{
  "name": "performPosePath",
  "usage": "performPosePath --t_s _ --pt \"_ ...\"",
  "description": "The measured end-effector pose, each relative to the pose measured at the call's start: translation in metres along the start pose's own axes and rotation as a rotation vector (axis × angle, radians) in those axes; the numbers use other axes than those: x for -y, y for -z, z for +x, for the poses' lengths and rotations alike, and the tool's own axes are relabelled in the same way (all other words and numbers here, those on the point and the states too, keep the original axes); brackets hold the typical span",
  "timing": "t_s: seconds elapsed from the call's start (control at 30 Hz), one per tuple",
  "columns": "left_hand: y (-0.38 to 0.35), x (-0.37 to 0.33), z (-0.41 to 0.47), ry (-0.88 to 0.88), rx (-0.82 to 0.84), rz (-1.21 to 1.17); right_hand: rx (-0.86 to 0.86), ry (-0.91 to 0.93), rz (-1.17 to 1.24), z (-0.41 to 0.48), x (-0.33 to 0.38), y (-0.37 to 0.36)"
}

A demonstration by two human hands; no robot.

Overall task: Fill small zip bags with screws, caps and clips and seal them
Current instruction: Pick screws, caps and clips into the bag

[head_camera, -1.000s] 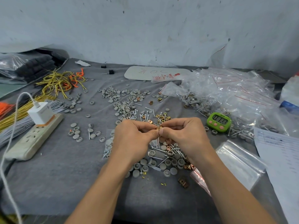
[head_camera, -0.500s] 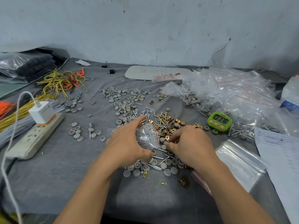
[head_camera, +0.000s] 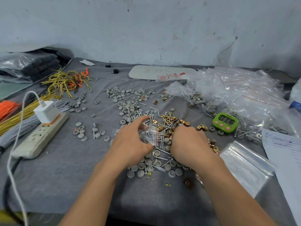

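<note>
Left hand (head_camera: 130,144) grips zip bag (head_camera: 150,133); right hand (head_camera: 187,144) curled among clips (head_camera: 171,121), hold unclear.

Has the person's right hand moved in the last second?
Yes. The right hand has parted from the left hand, which holds a small clear zip bag, and dropped onto the brass-coloured metal clips, slightly nearer the green digital timer.

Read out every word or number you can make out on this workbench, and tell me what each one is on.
"01:16": display of the green timer.
White board: faint handwriting, not legible.
Clear bag lying on the board's right end: red print, too blurred to read.
Paper sheet at the right edge: printed lines, too small to read.
</note>
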State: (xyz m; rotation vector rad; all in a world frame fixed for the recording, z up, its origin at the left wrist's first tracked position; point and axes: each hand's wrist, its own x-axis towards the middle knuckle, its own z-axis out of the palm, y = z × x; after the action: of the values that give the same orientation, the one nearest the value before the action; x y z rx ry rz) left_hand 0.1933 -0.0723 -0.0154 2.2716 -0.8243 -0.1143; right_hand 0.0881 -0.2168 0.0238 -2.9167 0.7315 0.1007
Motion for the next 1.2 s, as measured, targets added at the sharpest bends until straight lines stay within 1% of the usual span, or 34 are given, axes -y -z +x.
performPosePath --t_s 0.17,0.3,0.37,0.47,0.53,0.57,0.7,0.83,0.9,1.0,1.03,1.1,1.13,1.17,1.2 --pt "0.0 0.003 0.0 0.006 -0.009 -0.015 0.03 0.014 0.062 0.002 -0.007 -0.005" --pt "0.001 -0.001 0.0 0.027 0.01 -0.017 -0.017 -0.044 0.154 0.001 -0.012 -0.01" --pt "0.001 -0.003 -0.001 0.033 0.024 -0.018 -0.11 -0.068 0.291 0.005 -0.017 -0.01" --pt "0.0 -0.007 -0.001 0.028 0.018 -0.015 -0.301 -0.062 0.68 0.013 -0.019 -0.012" --pt "-0.002 -0.009 -0.001 0.029 0.0 -0.013 -0.356 -0.029 0.889 0.015 -0.013 -0.014" --pt "-0.002 -0.01 -0.001 0.031 -0.009 -0.013 -0.353 -0.011 0.934 0.016 -0.007 -0.015" --pt "-0.003 -0.012 -0.002 0.029 -0.032 -0.034 -0.279 0.023 0.916 0.023 0.01 -0.024" --pt "0.0 -0.013 -0.003 0.003 -0.093 -0.068 -0.219 0.049 1.108 0.026 0.025 -0.024" --pt "0.003 -0.012 -0.003 0.004 -0.112 -0.09 -0.184 0.091 1.154 0.025 0.033 -0.023" --pt "0.006 -0.01 -0.004 0.027 -0.082 -0.089 -0.089 0.176 1.129 0.024 0.042 -0.023" --pt "0.007 -0.009 -0.005 0.034 -0.082 -0.093 -0.08 0.194 1.113 0.024 0.043 -0.021" --pt "0.01 -0.006 -0.006 0.049 -0.114 -0.138 -0.11 0.195 1.154 0.026 0.04 -0.015" --pt "0.012 -0.005 -0.006 0.055 -0.146 -0.175 -0.162 0.172 1.195 0.028 0.036 -0.011" --pt "0.014 -0.003 -0.007 0.057 -0.18 -0.221 -0.251 0.126 1.195 0.03 0.029 -0.009" --pt "0.017 -0.002 -0.007 0.053 -0.21 -0.28 -0.357 0.06 1.123 0.033 0.02 -0.007"
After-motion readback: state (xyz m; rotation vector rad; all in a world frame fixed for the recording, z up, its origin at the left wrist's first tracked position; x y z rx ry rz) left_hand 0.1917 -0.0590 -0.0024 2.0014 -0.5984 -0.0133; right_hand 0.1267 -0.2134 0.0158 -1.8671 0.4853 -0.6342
